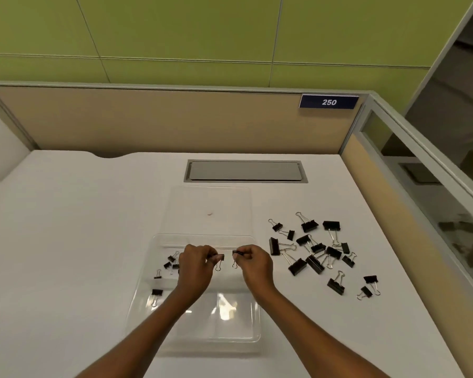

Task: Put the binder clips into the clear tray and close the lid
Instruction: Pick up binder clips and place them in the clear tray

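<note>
A clear tray (194,331) lies on the white desk in front of me, its clear lid (210,205) flat on the desk behind it. Several small black binder clips (171,261) lie in the tray's left side. My left hand (195,266) pinches a small black clip (219,258) over the tray's far part. My right hand (256,264) pinches another small clip (236,253) just to the right of it. A pile of several black binder clips (316,251) of mixed sizes lies on the desk to the right of the tray.
A grey cable hatch (245,171) is set into the desk behind the lid. Beige partition walls (175,121) close off the back and right edges. A blue sign (328,101) reads 250.
</note>
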Available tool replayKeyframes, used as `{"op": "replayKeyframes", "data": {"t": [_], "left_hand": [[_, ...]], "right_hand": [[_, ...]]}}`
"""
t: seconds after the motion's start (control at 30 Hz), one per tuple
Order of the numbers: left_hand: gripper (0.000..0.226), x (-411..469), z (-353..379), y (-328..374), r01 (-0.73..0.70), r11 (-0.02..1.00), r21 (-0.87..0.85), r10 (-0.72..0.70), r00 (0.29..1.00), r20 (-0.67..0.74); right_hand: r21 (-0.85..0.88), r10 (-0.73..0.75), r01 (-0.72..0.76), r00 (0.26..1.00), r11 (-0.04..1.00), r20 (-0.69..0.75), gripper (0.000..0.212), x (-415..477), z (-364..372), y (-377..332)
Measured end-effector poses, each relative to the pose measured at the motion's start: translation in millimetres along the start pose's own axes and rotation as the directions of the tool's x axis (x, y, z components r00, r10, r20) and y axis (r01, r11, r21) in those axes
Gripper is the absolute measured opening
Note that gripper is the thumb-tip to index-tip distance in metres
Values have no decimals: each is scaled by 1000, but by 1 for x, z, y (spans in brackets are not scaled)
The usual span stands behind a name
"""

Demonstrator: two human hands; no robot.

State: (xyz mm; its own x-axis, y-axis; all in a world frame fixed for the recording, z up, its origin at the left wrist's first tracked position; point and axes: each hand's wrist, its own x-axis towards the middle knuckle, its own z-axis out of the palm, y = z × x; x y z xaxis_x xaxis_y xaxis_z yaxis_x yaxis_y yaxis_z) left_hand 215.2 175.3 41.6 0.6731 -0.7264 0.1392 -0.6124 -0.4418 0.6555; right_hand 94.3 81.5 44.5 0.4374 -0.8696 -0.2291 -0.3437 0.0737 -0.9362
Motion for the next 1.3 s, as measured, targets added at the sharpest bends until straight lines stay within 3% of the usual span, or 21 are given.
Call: {"op": "replayKeyframes", "data": {"t": [0.2, 0.43, 0.7, 0.9, 1.1, 1.3], "left_hand": [[8, -18, -44, -40, 72, 980, 185, -58, 995, -83], [11, -49, -72, -83, 153, 933, 325, -101, 980, -170], [15, -72, -78, -106, 173, 886, 431, -137, 984, -115], [20, -66, -71, -104, 122, 897, 426, -85, 991, -104], [22, -46, -48, -73, 28, 915, 404, -10, 999, -47], [33, -26, -9, -18, -220, 903, 369, 196, 975, 101]], "right_hand": [[-143, -128, 135, 990, 980, 56, 10, -23, 53, -6], [-438, -202, 234, 972, 868, 121, 9, -55, 101, -1], [-511, -253, 315, 949, 800, 189, 11, -71, 132, 12], [-585, -330, 446, 895, 677, 301, 31, -70, 128, 20], [-543, -365, 408, 911, 734, 191, 27, -62, 93, 15], [-393, -294, 290, 955, 873, 51, 28, -38, 29, 22]]}}
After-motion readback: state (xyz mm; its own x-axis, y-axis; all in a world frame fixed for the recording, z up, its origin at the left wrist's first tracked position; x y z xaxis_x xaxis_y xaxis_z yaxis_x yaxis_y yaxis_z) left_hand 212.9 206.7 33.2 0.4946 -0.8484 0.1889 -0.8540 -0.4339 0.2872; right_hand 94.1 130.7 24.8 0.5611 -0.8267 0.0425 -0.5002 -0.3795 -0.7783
